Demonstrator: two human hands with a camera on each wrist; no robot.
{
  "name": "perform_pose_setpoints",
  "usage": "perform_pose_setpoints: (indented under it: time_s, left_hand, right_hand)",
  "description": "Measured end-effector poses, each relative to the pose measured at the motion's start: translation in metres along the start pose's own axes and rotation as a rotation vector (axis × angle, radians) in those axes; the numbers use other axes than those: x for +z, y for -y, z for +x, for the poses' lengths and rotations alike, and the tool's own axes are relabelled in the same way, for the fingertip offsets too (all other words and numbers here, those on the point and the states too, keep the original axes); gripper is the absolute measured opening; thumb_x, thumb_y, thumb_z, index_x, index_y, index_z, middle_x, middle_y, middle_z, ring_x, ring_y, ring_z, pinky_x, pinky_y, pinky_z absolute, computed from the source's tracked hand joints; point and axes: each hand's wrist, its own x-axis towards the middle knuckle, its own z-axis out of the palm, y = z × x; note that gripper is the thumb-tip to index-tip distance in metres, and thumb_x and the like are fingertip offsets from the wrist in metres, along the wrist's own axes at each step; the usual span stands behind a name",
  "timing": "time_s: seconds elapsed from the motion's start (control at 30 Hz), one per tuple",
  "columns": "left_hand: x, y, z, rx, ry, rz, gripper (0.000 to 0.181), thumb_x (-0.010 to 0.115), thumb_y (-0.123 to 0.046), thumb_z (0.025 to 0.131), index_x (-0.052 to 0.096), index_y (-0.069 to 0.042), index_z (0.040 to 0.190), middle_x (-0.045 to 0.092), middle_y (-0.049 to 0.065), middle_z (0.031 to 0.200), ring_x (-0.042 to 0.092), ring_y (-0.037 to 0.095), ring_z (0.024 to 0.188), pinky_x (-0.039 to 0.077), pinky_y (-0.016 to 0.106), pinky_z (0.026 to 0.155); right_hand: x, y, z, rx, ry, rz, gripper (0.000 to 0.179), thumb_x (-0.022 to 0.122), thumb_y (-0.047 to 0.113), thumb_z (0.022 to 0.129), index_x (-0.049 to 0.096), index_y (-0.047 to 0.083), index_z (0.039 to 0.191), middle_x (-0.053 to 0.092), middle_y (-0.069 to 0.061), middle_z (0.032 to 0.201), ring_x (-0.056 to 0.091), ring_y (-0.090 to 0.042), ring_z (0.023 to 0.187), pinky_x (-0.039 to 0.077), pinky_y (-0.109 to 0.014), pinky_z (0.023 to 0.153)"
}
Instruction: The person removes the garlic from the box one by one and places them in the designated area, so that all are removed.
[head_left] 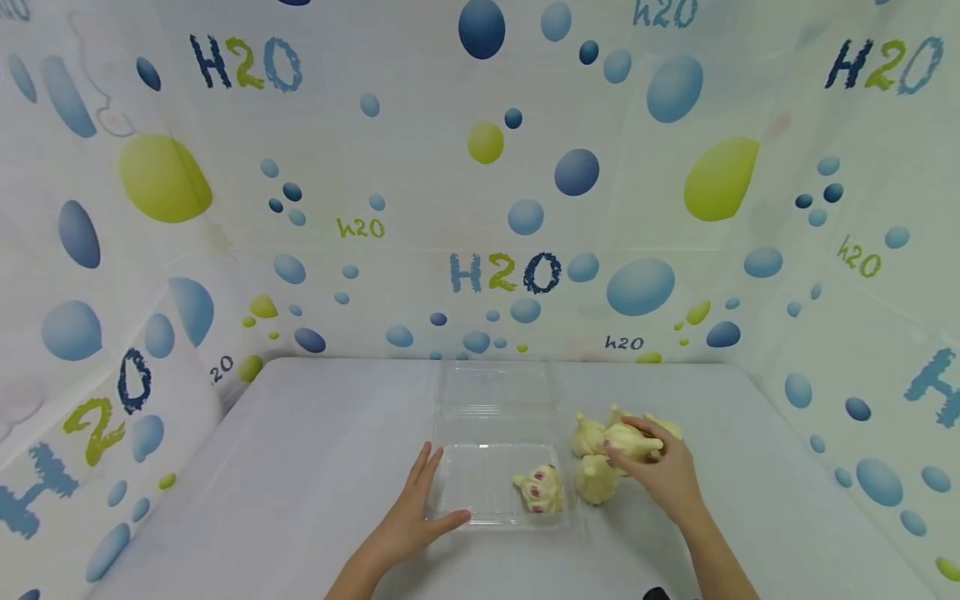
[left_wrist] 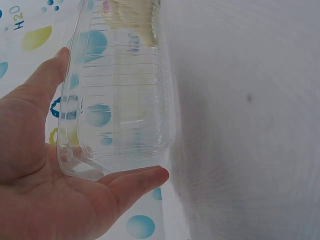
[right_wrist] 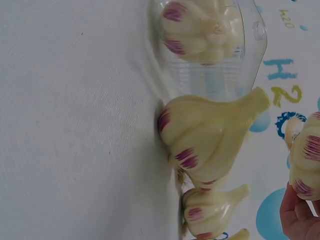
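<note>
A clear plastic clamshell container (head_left: 480,479) lies opened on the table, with one garlic bulb (head_left: 542,492) in the right part of its base. My left hand (head_left: 408,521) touches the base's left end, thumb at the front and straight fingers along the side; the left wrist view shows the container's corner (left_wrist: 80,170) between them. Over the pile to the right, my right hand (head_left: 671,475) grips a cream garlic bulb with purple streaks (right_wrist: 307,155). Several other garlic bulbs (head_left: 596,481) stand beneath and around that hand, partly hidden by it.
The container's transparent lid (head_left: 497,387) lies folded back toward the rear edge of the white table (head_left: 322,433). A cloth wall (head_left: 420,158) printed with drops surrounds the table. Some small black object (head_left: 656,593) shows at the bottom edge.
</note>
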Motion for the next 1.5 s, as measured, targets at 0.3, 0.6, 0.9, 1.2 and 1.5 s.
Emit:
perform_pose_setpoints:
  time_s: [0.3,0.6,0.9,1.2,1.5]
  left_hand:
    - [0.0,0.001,0.0,0.001,-0.006,0.002,0.095,0.072,-0.037,0.077,0.016,-0.003,0.145,-0.002,0.019,0.151,0.009,0.044,0.134,0.021,0.063,0.098]
    - [0.0,-0.002,-0.002,0.0,-0.008,0.003,0.094,0.072,-0.037,0.077,0.017,-0.003,0.145,0.0,0.019,0.151,0.01,0.044,0.134,0.021,0.063,0.098]
    - [-0.001,-0.001,-0.002,-0.002,-0.005,-0.001,0.095,0.072,-0.037,0.077,0.016,-0.003,0.145,-0.001,0.018,0.151,0.009,0.044,0.134,0.021,0.063,0.098]
    - [0.0,0.001,-0.001,0.002,0.0,0.006,0.094,0.072,-0.037,0.077,0.016,-0.003,0.145,-0.001,0.018,0.151,0.009,0.044,0.134,0.021,0.064,0.098]
    - [-0.001,0.0,-0.001,-0.001,0.001,0.003,0.095,0.072,-0.038,0.077,0.015,-0.004,0.146,-0.001,0.017,0.152,0.008,0.043,0.134,0.021,0.064,0.098]
  right_hand:
    - [-0.009,-0.008,0.002,-0.021,-0.038,-0.033,0.054,0.077,0.027,0.075,0.058,0.004,0.12,0.049,-0.015,0.13,0.047,-0.024,0.107,0.048,-0.018,0.067]
    - [-0.012,-0.018,0.006,-0.008,-0.061,-0.071,0.054,0.076,0.029,0.075,0.058,0.007,0.121,0.053,-0.012,0.125,0.046,-0.015,0.103,0.045,-0.016,0.069]
    - [-0.015,-0.023,0.007,0.048,-0.017,-0.065,0.059,0.074,0.03,0.078,0.053,0.003,0.126,0.049,-0.017,0.127,0.047,-0.025,0.11,0.045,-0.014,0.069]
    - [-0.014,-0.034,0.009,0.123,0.036,-0.108,0.062,0.073,0.033,0.078,0.051,0.0,0.126,0.049,-0.022,0.126,0.048,-0.032,0.109,0.046,-0.025,0.074]
    - [-0.012,-0.041,0.011,0.162,0.062,-0.144,0.063,0.077,0.032,0.074,0.054,-0.001,0.122,0.054,-0.019,0.12,0.051,-0.029,0.102,0.045,-0.027,0.072]
